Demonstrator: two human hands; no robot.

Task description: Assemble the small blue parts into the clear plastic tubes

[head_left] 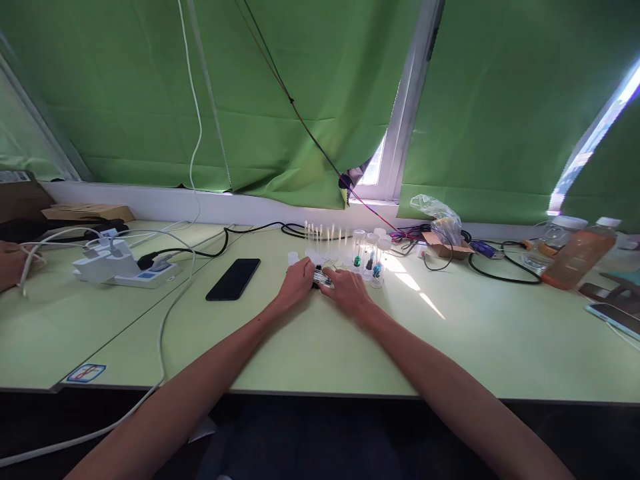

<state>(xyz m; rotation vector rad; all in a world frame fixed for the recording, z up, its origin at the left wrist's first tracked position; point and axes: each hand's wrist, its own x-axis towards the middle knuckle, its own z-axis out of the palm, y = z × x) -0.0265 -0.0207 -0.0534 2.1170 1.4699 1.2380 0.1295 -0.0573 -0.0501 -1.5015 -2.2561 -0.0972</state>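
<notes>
My left hand and my right hand meet over the middle of the table, fingers bent and closed. Between them lies a small clear piece with dark parts, with the fingers of both hands on it; its exact kind is too small to make out. Just right of my right hand stand several clear lidded tubes, one with a green thing inside and one with a blue thing. Behind my hands rises a row of thin clear upright rods. A whitish translucent cap-like piece is beside my left hand.
A black phone lies left of my hands. Farther left is a white power strip with plugs and cables. At right are a small cardboard box, black cables, an orange-tinted bottle and another phone. Another person's hand shows far left.
</notes>
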